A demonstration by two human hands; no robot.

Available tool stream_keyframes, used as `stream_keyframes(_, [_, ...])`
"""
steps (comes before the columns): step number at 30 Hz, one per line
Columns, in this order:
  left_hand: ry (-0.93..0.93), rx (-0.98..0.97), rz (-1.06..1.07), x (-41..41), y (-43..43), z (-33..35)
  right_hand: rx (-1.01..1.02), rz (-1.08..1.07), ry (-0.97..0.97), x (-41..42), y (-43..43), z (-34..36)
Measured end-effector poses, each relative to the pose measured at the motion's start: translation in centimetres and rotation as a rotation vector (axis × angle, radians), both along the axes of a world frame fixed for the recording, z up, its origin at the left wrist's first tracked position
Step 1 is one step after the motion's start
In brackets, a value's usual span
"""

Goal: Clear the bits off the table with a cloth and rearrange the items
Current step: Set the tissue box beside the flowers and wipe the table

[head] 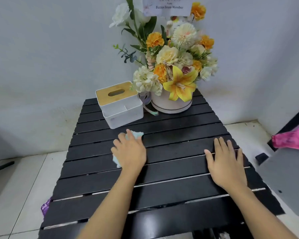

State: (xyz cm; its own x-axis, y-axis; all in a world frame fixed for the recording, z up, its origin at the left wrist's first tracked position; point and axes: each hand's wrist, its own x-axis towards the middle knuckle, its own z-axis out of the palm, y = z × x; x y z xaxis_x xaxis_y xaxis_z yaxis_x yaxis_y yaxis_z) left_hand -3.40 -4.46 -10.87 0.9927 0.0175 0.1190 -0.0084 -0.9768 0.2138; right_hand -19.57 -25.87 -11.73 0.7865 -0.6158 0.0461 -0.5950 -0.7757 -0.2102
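Note:
A black slatted table fills the middle of the head view. My left hand lies flat on a light blue cloth, pressing it onto the slats left of centre; only the cloth's edges show around the hand. My right hand rests palm down, fingers spread, on the right side of the table. At the back left stands a white tissue box with a wooden lid. Beside it, at the back, is a white pot of yellow, orange and cream flowers.
White walls close in behind and to the left of the table. A grey surface and a pink item sit to the right. Pale floor tiles lie on the left, with a purple scrap at the table's left edge.

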Motion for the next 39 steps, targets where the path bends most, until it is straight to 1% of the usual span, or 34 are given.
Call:
stream_keyframes(1, [0.051,-0.01,0.007,0.2,-3.1,0.3,-0.008,0.008,0.014,0.2,0.1,-0.1])
stream_keyframes(2, [0.051,-0.015,-0.068,-0.1,-5.9,0.5,-0.011,0.016,0.022,0.3,0.0,-0.1])
stream_keyframes(4, [-0.013,0.005,-0.434,-2.9,-9.9,0.1,-0.013,0.025,0.014,0.2,-0.6,-0.2])
stream_keyframes(6, [-0.024,-0.037,-0.831,-6.4,-9.4,-0.2,-0.02,0.041,-0.021,-0.1,-1.0,-0.5])
stream_keyframes(7, [-0.039,-0.084,-0.931,-6.8,-7.7,-0.5,-0.017,0.042,-0.034,-0.1,-0.9,-0.6])
stream_keyframes(8, [-0.067,-0.152,-0.945,-6.1,-5.8,-0.9,-0.007,0.042,-0.037,-0.1,-0.9,-0.7])
stream_keyframes(9, [-0.113,-0.194,-0.887,-4.7,-4.0,-1.3,0.0,0.044,-0.029,0.1,-0.8,-0.7])
stream_keyframes(11, [-0.176,-0.179,-0.641,-0.7,-2.5,-1.6,-0.009,0.034,-0.019,0.2,-0.7,-0.8])
stream_keyframes(13, [-0.133,-0.118,-0.389,2.3,-4.1,-1.4,-0.014,0.034,-0.01,0.4,-0.5,-0.8])
stream_keyframes(14, [-0.112,-0.092,-0.307,2.8,-5.9,-1.2,-0.002,0.036,-0.015,0.4,-0.5,-0.8])
stream_keyframes(15, [-0.091,-0.074,-0.279,2.6,-8.0,-0.9,0.016,0.039,-0.036,0.4,-0.7,-0.8])
stream_keyframes(16, [-0.06,-0.064,-0.294,2.0,-9.7,-0.6,0.055,0.04,-0.083,0.4,-0.9,-0.8])
stream_keyframes(18, [-0.048,-0.063,-0.433,-0.7,-11.7,-0.8,0.179,0.028,-0.224,0.3,-1.2,-0.5])
stream_keyframes(20, [-0.072,-0.081,-0.665,-4.9,-10.8,-1.0,0.334,-0.005,-0.393,-0.5,-1.5,0.0])
stream_keyframes(21, [-0.083,-0.102,-0.796,-7.0,-9.8,-0.8,0.366,-0.022,-0.454,-1.5,-2.0,0.5])
stream_keyframes(22, [-0.084,-0.097,-0.897,-8.7,-7.6,-0.8,0.348,-0.028,-0.448,-2.3,-2.2,0.7])
stream_keyframes(23, [-0.093,-0.068,-0.966,-10.0,-5.6,-0.8,0.293,-0.042,-0.38,-3.6,-2.7,0.9])
stream_keyframes(24, [-0.122,-0.033,-0.996,-10.7,-3.6,-0.8,0.251,-0.064,-0.267,-5.1,-3.3,1.0])
stream_keyframes(26, [-0.201,0.007,-0.953,-9.4,-1.4,-0.6,0.291,-0.135,-0.011,-8.3,-4.5,1.2])
stream_keyframes(27, [-0.206,0.023,-0.888,-8.0,-1.6,-0.7,0.38,-0.154,0.073,-9.8,-4.9,1.4])
stream_keyframes(28, [-0.218,0.044,-0.796,-6.5,-2.7,-0.9,0.5,-0.152,0.084,-10.7,-5.0,1.6])
stream_keyframes(29, [-0.221,0.051,-0.675,-5.0,-4.5,-1.1,0.606,-0.14,0.049,-11.1,-4.9,1.6])
stream_keyframes(31, [-0.145,0.004,-0.39,-2.9,-9.2,-1.3,0.696,-0.127,-0.059,-11.2,-4.9,1.3])
stream_keyframes(32, [-0.097,-0.029,-0.28,-2.5,-11.7,-1.2,0.726,-0.121,-0.115,-11.0,-5.1,0.9])
stream_keyframes(33, [-0.063,-0.035,-0.234,-2.9,-14.0,-1.0,0.774,-0.116,-0.17,-10.9,-5.2,0.4])
stream_keyframes(34, [-0.058,-0.026,-0.254,-3.8,-16.0,-0.8,0.834,-0.109,-0.23,-10.8,-5.4,0.0])
stream_keyframes(35, [-0.086,-0.01,-0.329,-5.3,-17.5,-0.7,0.892,-0.099,-0.285,-10.8,-5.7,-0.4])
stream_keyframes(37, [-0.144,0.013,-0.574,-9.9,-18.4,-0.6,0.979,-0.081,-0.361,-10.9,-6.0,-0.8])
stream_keyframes(39, [-0.147,-0.048,-0.823,-15.6,-16.1,-0.8,1.009,-0.062,-0.391,-10.9,-6.1,-1.0])
